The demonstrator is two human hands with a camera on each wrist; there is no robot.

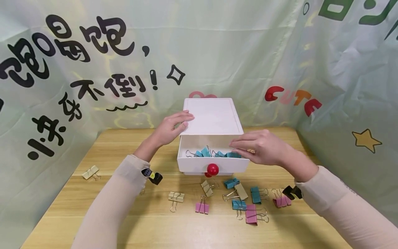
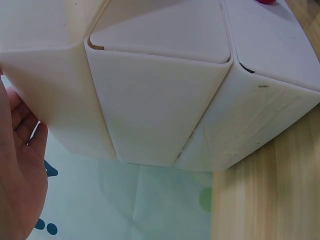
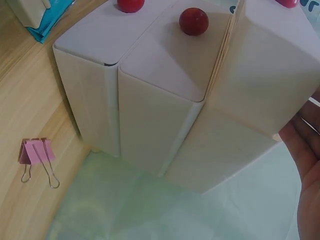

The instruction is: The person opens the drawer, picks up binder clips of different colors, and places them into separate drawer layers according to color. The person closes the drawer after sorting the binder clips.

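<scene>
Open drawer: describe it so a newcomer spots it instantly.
Find the white cabinet at the back of the wooden table. The open drawer is its top one, with a red knob on its front and blue clips inside. It alone is pulled out; the two drawers below sit pushed in.

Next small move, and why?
Probably move the right hand from the drawer to the blue clip just in front of it on the table. The drawer stands open, the clips visible inside are blue, and more blue clips lie outside; the left hand rests on the box.
</scene>
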